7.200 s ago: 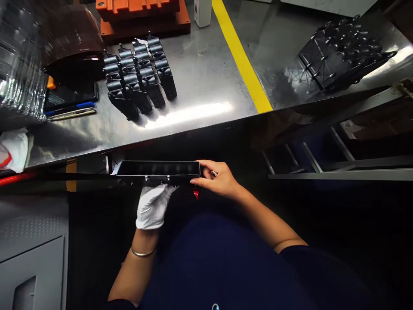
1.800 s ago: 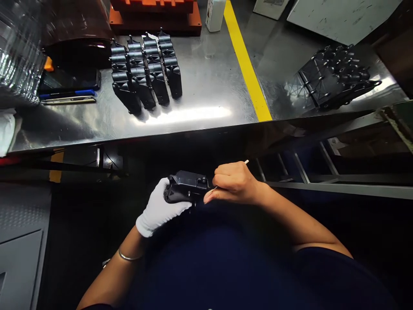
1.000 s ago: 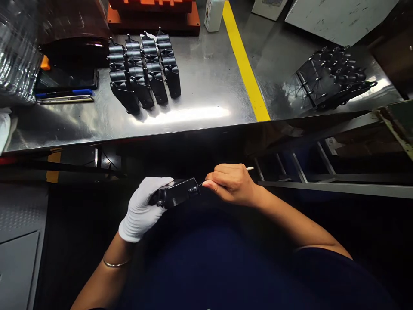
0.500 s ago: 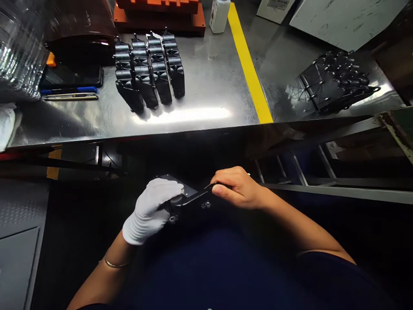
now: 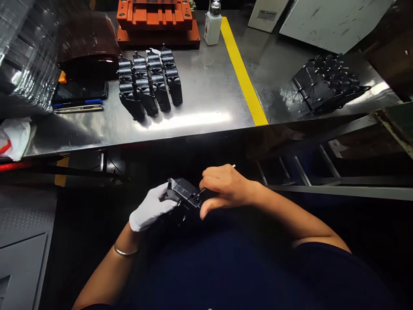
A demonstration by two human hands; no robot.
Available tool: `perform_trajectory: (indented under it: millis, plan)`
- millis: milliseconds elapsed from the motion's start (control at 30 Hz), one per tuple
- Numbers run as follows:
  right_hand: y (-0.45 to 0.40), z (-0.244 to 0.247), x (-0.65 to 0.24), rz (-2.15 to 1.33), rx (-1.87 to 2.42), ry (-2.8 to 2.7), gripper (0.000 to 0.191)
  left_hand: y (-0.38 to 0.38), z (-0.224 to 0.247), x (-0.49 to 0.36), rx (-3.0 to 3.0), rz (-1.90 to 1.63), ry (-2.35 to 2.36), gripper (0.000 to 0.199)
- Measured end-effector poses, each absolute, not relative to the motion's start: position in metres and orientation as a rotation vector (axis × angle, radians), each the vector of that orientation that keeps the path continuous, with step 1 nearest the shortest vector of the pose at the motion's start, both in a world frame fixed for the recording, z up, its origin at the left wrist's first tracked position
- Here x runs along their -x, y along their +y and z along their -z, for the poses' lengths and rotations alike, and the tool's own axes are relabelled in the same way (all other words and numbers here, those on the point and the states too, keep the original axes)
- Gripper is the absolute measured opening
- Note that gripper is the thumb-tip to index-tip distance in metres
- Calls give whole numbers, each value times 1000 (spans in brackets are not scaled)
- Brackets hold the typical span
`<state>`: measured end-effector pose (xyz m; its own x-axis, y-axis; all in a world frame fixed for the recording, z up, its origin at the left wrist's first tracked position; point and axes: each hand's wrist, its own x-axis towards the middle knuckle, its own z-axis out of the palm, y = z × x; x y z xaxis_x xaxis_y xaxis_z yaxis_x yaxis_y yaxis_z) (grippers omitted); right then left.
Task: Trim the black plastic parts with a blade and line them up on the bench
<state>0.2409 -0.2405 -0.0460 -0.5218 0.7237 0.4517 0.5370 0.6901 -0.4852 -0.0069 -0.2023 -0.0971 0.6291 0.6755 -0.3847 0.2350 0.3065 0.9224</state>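
Note:
In a white glove, my left hand (image 5: 153,209) is closed around one end of a black moulded plastic part (image 5: 185,191), held in the air below the bench edge. My right hand (image 5: 222,191) is bare and sits at the part's right end. Its fingers are curled over a thin tool, mostly hidden, whose pale end (image 5: 233,165) pokes out above the knuckles. The right thumb points down, apart from the fingers. On the metal bench (image 5: 206,94), several similar black parts (image 5: 150,84) stand in a row.
More black parts (image 5: 327,82) are stacked at the bench's right. Along the back are an orange fixture (image 5: 158,38), a white bottle (image 5: 213,29) and boxes (image 5: 267,15). Clear plastic trays (image 5: 24,64), a pen (image 5: 77,103) and a white cloth (image 5: 16,135) lie left.
The black part has been turned in my left hand, so a different side faces up. My right hand has shifted slightly left, its thumb now lowered away from the fingers. The view has tilted up slightly.

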Motion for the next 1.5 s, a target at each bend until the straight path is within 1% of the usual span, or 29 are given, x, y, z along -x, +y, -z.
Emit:
perform_trajectory:
  millis: [200, 367, 700, 867, 933, 1033, 1133, 1200, 1267, 1367, 1433, 1500]
  plan:
    - [-241, 49, -238, -256, 994, -2312, 59, -205, 98, -2, -1306, -311, 895, 51]
    - [-242, 51, -237, -242, 1033, -2250, 62, -205, 98, -2, -1307, -305, 914, 41]
    - [-241, 61, -236, -117, 1053, -2161, 63, -208, 103, -5, -1273, -316, 899, 32]
    - [-242, 62, -234, -102, 1075, -2161, 63, -209, 101, -7, -1257, -368, 886, 34]
    - [-242, 60, -234, -182, 1104, -2174, 63, -209, 102, -7, -1248, -374, 881, 36]
    - [-243, 60, -236, -401, 1132, -2189, 63, -208, 103, -4, -1245, -380, 881, 39]
    - [-245, 61, -243, -774, 1025, -2173, 63, -204, 98, -1, -1244, -351, 900, 42]
    - [-246, 63, -248, -1032, 951, -2060, 63, -199, 91, -1, -1253, -311, 920, 47]
    - [-247, 64, -249, -1177, 1018, -1864, 57, -194, 83, -3, -1309, -258, 933, 50]
    - [-248, 68, -241, -1313, 1223, -1686, 42, -188, 77, -9, -1473, -194, 936, 50]
    - [-247, 74, -235, -1370, 1346, -1599, 34, -187, 80, -14, -1557, -301, 1015, 49]
    - [-248, 85, -229, -1309, 1473, -1402, 31, -190, 89, -15, -1557, -637, 1268, 52]
